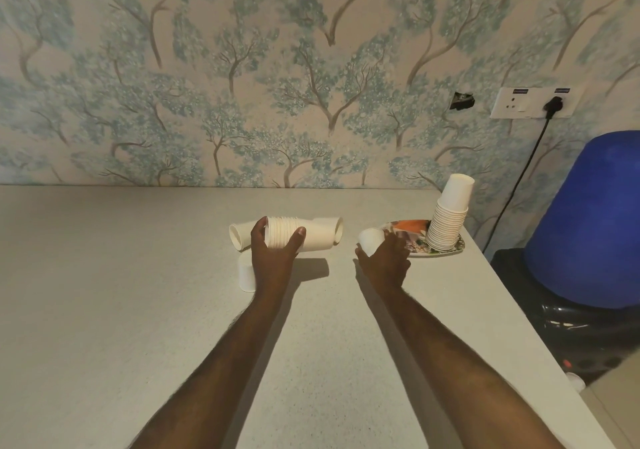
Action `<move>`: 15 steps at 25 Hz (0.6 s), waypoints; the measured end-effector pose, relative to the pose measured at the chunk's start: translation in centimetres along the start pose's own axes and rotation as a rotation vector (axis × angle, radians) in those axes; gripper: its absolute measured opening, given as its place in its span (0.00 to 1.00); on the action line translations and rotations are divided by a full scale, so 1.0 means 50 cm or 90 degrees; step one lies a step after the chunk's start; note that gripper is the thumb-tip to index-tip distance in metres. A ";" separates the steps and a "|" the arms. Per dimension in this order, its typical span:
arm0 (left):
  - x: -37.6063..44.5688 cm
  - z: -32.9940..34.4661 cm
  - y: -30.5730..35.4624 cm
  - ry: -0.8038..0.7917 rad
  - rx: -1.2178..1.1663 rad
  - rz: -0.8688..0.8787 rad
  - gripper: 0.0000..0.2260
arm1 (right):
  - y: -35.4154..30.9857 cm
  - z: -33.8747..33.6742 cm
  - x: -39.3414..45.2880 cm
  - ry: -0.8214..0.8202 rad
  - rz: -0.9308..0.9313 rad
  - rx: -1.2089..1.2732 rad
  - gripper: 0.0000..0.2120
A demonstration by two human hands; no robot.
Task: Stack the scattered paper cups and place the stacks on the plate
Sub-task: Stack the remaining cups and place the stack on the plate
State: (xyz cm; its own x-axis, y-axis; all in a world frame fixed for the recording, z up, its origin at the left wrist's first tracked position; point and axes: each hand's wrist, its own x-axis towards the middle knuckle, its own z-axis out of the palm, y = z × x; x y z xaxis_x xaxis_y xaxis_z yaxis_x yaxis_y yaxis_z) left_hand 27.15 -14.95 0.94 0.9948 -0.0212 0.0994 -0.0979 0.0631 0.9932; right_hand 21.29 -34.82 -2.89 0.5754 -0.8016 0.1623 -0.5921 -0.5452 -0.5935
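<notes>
Your left hand (275,246) wraps a sideways stack of nested cups (298,234), fingers over the top, thumb on the near side. It's lifted off the table (138,292), judging by the shadow under it, prob. so the open end faces right for loading. Your right hand (384,258) curls round 1 single cup (371,240) just left of the plate (450,249), likely next to go in. 1 tall stack (448,220) already stands mouth-down on the plate's right side, leaning a bit toward the wall. 2 loose cups remain near your left hand: 1 on its side (239,235) behind the wrist, 1 mouth-down (246,277) beside it. Roughly halfway, I'd say.
</notes>
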 end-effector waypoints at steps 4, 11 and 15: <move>0.010 -0.007 -0.004 0.005 0.009 0.005 0.37 | 0.012 0.006 0.006 -0.010 0.017 0.055 0.37; 0.017 0.012 -0.013 0.003 0.029 0.004 0.37 | 0.038 0.000 0.007 -0.101 -0.027 0.412 0.29; 0.009 0.042 -0.012 0.003 -0.003 -0.014 0.39 | 0.041 -0.018 0.014 -0.268 0.000 0.611 0.22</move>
State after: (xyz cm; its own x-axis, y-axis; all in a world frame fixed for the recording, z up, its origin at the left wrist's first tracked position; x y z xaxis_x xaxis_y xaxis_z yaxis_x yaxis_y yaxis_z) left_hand 27.61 -17.08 0.52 0.9969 -0.0180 0.0772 -0.0758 0.0674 0.9948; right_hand 19.97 -36.74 -3.30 0.8342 -0.5513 -0.0158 -0.0015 0.0264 -0.9997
